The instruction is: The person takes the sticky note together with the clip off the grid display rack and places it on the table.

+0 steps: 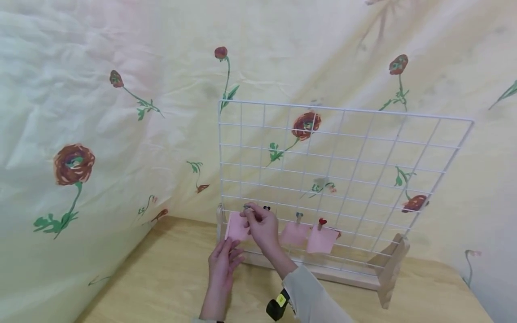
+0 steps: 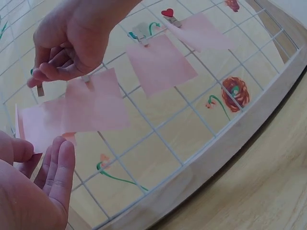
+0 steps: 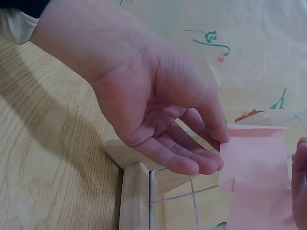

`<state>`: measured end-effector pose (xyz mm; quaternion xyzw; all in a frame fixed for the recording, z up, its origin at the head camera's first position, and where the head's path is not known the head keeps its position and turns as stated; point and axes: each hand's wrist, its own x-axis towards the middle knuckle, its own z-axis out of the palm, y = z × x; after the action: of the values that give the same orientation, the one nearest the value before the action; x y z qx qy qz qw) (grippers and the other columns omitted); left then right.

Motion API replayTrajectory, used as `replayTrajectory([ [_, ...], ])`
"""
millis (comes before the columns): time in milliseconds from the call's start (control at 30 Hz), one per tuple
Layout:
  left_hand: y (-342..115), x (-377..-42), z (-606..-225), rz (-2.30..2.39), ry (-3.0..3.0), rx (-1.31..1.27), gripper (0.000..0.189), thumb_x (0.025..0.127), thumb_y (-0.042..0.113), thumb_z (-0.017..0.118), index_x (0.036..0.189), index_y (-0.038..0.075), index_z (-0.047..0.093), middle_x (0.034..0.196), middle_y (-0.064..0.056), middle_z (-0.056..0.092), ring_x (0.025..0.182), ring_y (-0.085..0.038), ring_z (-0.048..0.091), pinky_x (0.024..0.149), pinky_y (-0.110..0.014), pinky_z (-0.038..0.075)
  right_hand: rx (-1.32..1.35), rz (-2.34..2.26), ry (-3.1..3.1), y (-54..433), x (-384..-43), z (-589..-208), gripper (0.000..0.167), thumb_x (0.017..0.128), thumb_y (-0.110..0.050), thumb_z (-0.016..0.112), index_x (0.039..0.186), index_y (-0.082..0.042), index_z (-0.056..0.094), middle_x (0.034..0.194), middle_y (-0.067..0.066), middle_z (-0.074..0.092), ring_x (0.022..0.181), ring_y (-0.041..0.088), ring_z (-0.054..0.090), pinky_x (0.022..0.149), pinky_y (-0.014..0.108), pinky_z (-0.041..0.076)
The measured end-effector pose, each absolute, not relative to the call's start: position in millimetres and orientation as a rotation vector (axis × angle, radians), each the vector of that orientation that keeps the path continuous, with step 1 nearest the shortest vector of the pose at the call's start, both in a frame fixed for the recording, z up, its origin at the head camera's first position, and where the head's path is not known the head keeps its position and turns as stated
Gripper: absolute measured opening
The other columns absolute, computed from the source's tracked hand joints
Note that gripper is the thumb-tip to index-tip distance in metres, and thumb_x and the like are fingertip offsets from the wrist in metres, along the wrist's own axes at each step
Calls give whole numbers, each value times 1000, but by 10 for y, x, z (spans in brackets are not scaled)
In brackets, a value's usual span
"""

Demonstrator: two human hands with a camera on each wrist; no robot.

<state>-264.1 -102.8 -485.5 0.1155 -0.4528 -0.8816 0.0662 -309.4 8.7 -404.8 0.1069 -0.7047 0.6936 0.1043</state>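
Note:
My left hand (image 1: 221,264) pinches a square pink paper note (image 1: 237,226) near its lower edge, between thumb and fingers. The note stands against the lower left of a white wire grid (image 1: 335,157). Above the note, my right hand (image 1: 264,226) pinches a small wooden clothespin (image 2: 40,90) with a green decoration. More pink notes hang to the right: one (image 2: 96,103) partly behind the held note, one (image 1: 293,233) under a blue-green clothespin (image 1: 299,217), and one (image 1: 321,240) under a red-heart clothespin (image 1: 321,223). In the right wrist view, my left thumb presses the note's edge.
The grid stands on wooden feet (image 1: 393,269) joined by a wooden bar (image 1: 343,276), on a wood-grain table (image 1: 161,278). Flower-printed cloth (image 1: 181,112) hangs behind and to the left. A black device with a yellow label (image 1: 278,305) sits by my right sleeve.

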Motion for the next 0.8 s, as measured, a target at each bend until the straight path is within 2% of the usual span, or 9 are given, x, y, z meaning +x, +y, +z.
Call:
replayTrajectory([
  [133, -1011, -2621, -4813, -2656, -1329, 368, 14, 97, 25, 58, 97, 12, 63, 89, 1, 70, 77, -13, 68, 66, -25, 59, 331, 2042, -2075, 182, -3043, -4038, 20, 95, -9, 60, 112, -8, 70, 89, 12, 73, 59, 11, 58, 48, 21, 53],
  [300, -1020, -2570, -4775, -2664, -1303, 378, 13, 97, 24, 59, 95, 13, 64, 89, 0, 71, 75, -13, 68, 67, -27, 59, 337, 2040, -2056, 292, -2985, -4027, 18, 95, -8, 60, 109, -11, 71, 87, 10, 73, 59, 11, 58, 48, 19, 51],
  [600, -1046, -2462, -4692, -2680, -1243, 414, 12, 96, 23, 60, 94, 12, 63, 86, 1, 70, 73, -12, 68, 67, -27, 59, 353, 2067, -2043, 521, -2802, -3908, 21, 95, -6, 59, 114, -4, 69, 93, 20, 71, 59, 12, 58, 48, 19, 51],
  [800, -1106, -2399, -4632, -2703, -1201, 430, 11, 96, 21, 61, 92, 11, 66, 83, 0, 70, 69, -12, 67, 65, -25, 59, 306, 2083, -2047, 733, -2711, -3939, 26, 95, -5, 60, 120, -4, 66, 93, 17, 72, 58, 11, 57, 50, 18, 51],
])
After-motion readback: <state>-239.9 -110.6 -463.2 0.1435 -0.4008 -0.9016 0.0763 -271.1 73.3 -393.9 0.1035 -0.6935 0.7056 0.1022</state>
